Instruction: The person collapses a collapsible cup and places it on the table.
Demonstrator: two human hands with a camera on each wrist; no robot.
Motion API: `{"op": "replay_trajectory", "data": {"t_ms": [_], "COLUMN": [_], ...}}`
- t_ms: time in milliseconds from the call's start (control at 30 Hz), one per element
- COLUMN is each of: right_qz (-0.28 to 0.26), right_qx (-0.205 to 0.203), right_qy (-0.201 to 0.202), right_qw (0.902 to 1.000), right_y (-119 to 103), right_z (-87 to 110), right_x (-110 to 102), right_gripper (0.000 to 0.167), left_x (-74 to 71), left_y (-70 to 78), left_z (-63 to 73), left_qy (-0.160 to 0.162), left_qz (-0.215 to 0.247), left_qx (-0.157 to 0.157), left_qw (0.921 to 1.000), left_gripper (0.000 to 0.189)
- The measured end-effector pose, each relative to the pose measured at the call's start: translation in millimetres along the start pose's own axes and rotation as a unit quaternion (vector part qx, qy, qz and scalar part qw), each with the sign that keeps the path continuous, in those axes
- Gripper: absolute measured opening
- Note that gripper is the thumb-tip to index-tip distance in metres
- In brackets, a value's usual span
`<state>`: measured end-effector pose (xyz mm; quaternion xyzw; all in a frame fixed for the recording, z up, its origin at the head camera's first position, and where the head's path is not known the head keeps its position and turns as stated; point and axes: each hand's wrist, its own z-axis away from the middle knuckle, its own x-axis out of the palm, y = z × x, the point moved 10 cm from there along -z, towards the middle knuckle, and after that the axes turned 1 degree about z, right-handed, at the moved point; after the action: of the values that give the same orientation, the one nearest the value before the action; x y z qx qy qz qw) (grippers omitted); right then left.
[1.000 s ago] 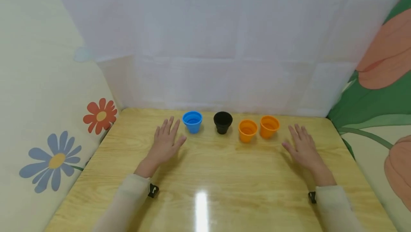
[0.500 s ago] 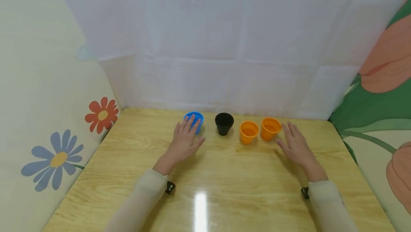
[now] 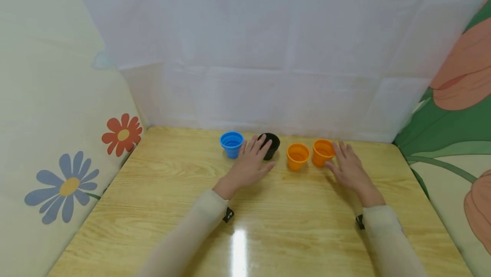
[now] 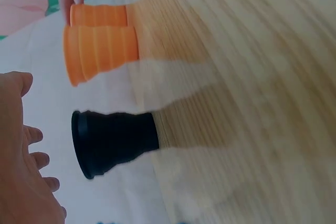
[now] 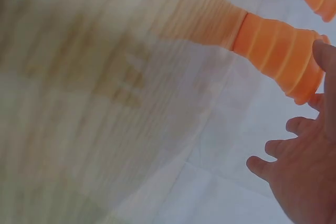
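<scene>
Four ribbed cups stand upright in a row near the table's back edge: a blue cup (image 3: 232, 144), a black cup (image 3: 274, 144), and two orange ones. My left hand (image 3: 248, 167), fingers spread, hovers before the black cup and partly covers it in the head view. In the left wrist view the black cup (image 4: 113, 142) stands apart from the fingertips. My right hand (image 3: 350, 174) is at the right side of the outer orange cup (image 3: 322, 152), its thumb and fingers extended close by the rim. The inner orange cup (image 3: 297, 157) stands just left of that one.
A wooden table (image 3: 161, 191) carries the cups. White cloth (image 3: 238, 55) hangs right behind its back edge. Flower-printed panels (image 3: 69, 186) flank the table on both sides.
My left hand has moved right, passing in front of the blue cup to the black one. My right hand has moved left to the outer orange cup. The cups stay in place.
</scene>
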<state>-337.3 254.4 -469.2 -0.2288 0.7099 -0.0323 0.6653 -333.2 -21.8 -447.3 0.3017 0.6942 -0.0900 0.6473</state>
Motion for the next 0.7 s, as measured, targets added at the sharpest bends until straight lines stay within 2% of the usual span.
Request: {"op": "replay_trajectory", "data": {"t_ms": [333, 533, 700], "right_qz": [0.007, 0.008, 0.009], "right_qx": [-0.013, -0.036, -0.064], "right_qy": [-0.009, -0.003, 0.019], "right_qw": [0.9998, 0.9993, 0.9977], "right_y": [-1, -3, -9], "right_z": [-10.4, -14.2, -14.6], "right_x": [2, 1, -3], "right_gripper": [0.070, 0.072, 0.067], "left_x": [16.9, 24.2, 30.4], "left_y": [55.9, 79.1, 94.9], "left_z": [-37.1, -64.3, -85.6], "left_qy": [-0.033, -0.049, -0.053], "left_qz": [-0.006, -0.045, -0.073], "left_qx": [0.060, 0.067, 0.066], "left_qw": [0.9976, 0.9955, 0.9937], "left_gripper": [0.070, 0.069, 0.070]}}
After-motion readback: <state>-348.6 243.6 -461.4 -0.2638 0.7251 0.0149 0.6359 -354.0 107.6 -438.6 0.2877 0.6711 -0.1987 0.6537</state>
